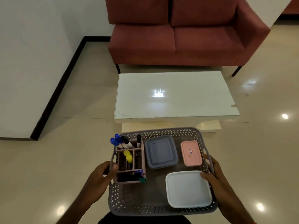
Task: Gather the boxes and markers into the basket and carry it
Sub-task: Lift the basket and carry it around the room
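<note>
I hold a grey perforated basket (161, 209) in the air in front of me, above the floor. My left hand (103, 172) grips its left handle and my right hand (212, 171) grips its right handle. Inside stand a pink marker holder (142, 160) with several markers (123, 142), a grey-blue lidded box (161, 151), a small pink box (191, 153) and a white box (188, 189).
A low white table (176, 94) stands just beyond the basket, with a red sofa (178, 34) behind it. A white wall with a black skirting (56, 88) runs along the left. Glossy tiled floor lies all around.
</note>
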A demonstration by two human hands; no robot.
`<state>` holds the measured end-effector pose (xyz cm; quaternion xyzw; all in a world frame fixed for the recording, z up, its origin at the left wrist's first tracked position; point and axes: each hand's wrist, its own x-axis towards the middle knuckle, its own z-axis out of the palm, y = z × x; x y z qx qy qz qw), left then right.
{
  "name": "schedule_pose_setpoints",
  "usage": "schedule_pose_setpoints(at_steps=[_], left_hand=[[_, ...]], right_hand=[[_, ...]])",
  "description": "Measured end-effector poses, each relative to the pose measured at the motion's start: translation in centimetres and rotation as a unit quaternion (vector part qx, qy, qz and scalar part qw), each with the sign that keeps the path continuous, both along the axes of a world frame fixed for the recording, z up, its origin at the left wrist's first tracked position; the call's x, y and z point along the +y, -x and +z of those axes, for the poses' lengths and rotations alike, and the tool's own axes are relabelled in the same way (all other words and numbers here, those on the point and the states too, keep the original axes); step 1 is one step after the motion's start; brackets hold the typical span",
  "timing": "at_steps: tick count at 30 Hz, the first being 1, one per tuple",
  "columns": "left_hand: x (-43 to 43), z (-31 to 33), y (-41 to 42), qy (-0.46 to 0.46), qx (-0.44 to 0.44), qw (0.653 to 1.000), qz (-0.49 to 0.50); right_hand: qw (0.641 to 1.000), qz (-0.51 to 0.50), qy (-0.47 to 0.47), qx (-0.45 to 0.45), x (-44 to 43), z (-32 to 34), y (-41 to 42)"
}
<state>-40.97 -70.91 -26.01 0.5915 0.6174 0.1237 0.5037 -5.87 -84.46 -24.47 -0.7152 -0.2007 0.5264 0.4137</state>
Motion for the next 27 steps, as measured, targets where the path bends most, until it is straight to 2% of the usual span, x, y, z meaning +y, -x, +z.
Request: schedule_pose_setpoints(at_steps=[4, 11, 22, 27], left_hand=[[1.6, -0.1, -0.7, 0.031, -0.045, 0.997, 0.053], [4.2, 1.5, -1.2, 0.178, -0.120, 0.970, 0.117], [14.0, -1.0, 2.9, 0.281, -0.114, 0.952, 0.031], [18.2, -3.6, 4.7, 0.296, -0.091, 0.951, -0.031]], right_hand=[[0.997, 0.070, 0.013, 0.043, 3.2, -0.3, -2.7], [0.983, 0.172, 0.001, 0.066, 8.5, -0.1, -4.4], [0.960, 0.261, -0.006, 0.105, 16.3, -1.8, -2.0], [0.954, 0.281, -0.001, 0.104, 18.9, -3.4, -0.7]])
